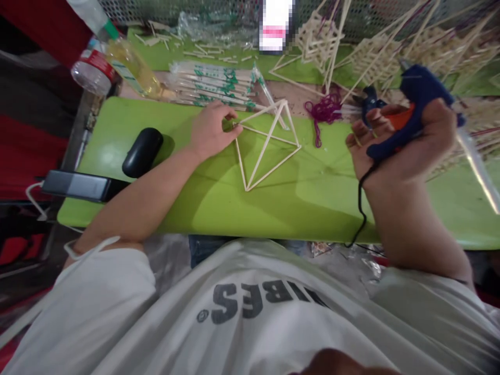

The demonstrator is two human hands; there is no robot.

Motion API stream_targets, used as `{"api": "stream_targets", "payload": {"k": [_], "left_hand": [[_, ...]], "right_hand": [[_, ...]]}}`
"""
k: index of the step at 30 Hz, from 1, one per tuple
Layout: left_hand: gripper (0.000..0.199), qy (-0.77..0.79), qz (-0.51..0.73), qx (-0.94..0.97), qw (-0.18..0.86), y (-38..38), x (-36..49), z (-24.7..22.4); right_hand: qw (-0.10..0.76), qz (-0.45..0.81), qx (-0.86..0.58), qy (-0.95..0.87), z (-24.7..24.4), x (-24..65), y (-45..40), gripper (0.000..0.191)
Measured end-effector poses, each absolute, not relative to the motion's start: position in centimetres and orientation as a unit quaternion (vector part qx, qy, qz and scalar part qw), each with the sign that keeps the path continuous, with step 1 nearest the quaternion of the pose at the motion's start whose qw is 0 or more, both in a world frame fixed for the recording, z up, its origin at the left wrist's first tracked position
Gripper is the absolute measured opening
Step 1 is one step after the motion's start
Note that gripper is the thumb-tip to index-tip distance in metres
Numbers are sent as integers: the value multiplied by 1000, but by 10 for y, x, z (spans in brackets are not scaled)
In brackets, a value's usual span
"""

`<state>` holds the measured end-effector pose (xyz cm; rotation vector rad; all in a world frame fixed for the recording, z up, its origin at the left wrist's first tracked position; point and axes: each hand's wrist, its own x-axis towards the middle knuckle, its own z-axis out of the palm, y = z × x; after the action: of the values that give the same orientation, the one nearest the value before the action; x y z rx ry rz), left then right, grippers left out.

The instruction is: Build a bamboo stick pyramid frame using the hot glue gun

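Observation:
A pyramid-shaped frame of thin wooden sticks (259, 162) stands on the green table (187, 203). At its left corner my left hand (213, 130) is closed, with thumb and fingertips pinching the stick joint. My right hand (406, 140), raised above the table at the right, holds a blue hot glue gun (424, 91) with an orange trigger. A clear glue stick (478, 169) sticks out of the gun's back, and a black cord hangs from the grip. The gun's nozzle points up and away from the frame.
Wrapped chopstick packs (214, 80), purple yarn (326, 110) and dark blue pliers (371, 101) lie behind the frame. Finished stick structures (320, 39) fill the back right. A yellow-liquid bottle (135, 67), a black case (142, 152) and a power bank (84, 186) are at left.

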<state>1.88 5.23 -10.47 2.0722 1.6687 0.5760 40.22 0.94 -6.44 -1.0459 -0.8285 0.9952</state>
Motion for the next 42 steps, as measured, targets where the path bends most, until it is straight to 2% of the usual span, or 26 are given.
{"api": "stream_targets", "payload": {"k": [3,6,10,15,18,21,32,38,42], "left_hand": [[20,591,185,763,187,54,21,-107],[15,584,176,771,181,55,19,-109],[20,569,187,777,194,57,11,-109],[35,552,180,788,206,59,0,-110],[38,546,159,798,197,57,-5,-107],[31,543,148,803,195,55,-11,-102],[20,545,92,799,236,48,-27,-73],[16,537,36,798,271,46,-41,-62],[11,532,4,803,268,44,-51,-66]], "right_hand": [[742,446,-416,-278,-64,383,17,59],[750,447,-414,-259,-77,381,25,64],[720,445,-454,-277,-105,413,37,61],[635,449,-506,-372,-128,447,50,85],[613,455,-514,-391,-130,446,50,91],[621,471,-509,-365,-127,438,45,87],[653,490,-498,-293,-114,424,39,50],[653,477,-503,-306,-116,420,36,48],[642,482,-503,-321,-115,424,37,57]]}}
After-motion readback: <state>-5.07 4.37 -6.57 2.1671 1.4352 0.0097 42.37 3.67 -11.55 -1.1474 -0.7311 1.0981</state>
